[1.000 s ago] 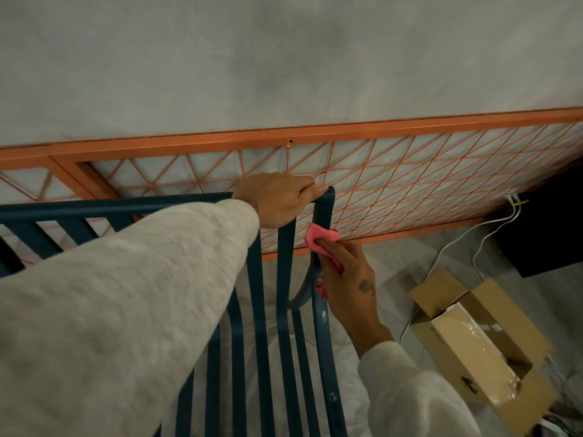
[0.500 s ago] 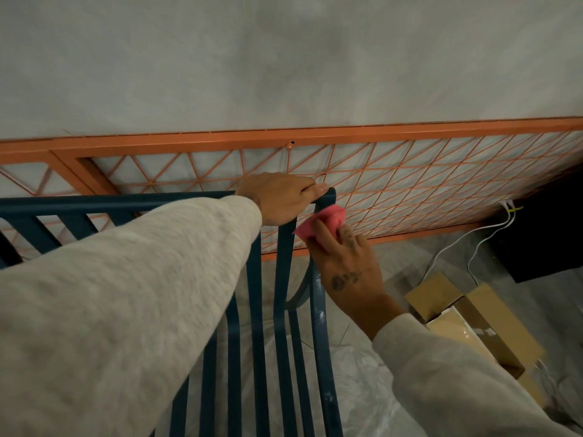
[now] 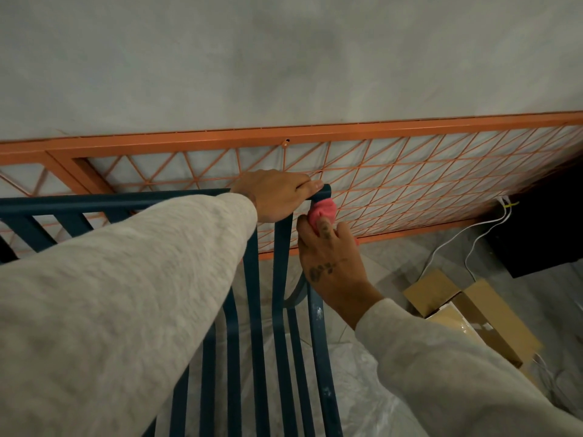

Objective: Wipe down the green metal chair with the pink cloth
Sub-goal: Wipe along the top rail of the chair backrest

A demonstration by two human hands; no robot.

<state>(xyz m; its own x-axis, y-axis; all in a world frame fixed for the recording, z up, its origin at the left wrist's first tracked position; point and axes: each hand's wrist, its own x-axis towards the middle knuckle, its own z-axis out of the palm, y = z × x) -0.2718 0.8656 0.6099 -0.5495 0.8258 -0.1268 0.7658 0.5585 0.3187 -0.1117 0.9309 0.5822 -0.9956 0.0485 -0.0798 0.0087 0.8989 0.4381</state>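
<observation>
The dark green metal chair [image 3: 255,335] fills the lower middle, its slatted back running up to a top rail. My left hand [image 3: 277,193] grips that top rail near its right corner. My right hand [image 3: 331,263] presses the bunched pink cloth [image 3: 321,211] against the chair's right upright, just under the corner. Most of the cloth is hidden behind my fingers. Grey sleeves cover both arms.
An orange metal grid frame [image 3: 394,190] leans on the grey wall behind the chair. An open cardboard box [image 3: 467,313] sits on the floor at right, with white cables [image 3: 467,238] and a dark object [image 3: 542,228] beyond it. Plastic sheeting lies under the chair.
My right hand has slid the pink cloth up the chair's right upright, from well below the corner to just under it. My left hand has stayed on the top rail.
</observation>
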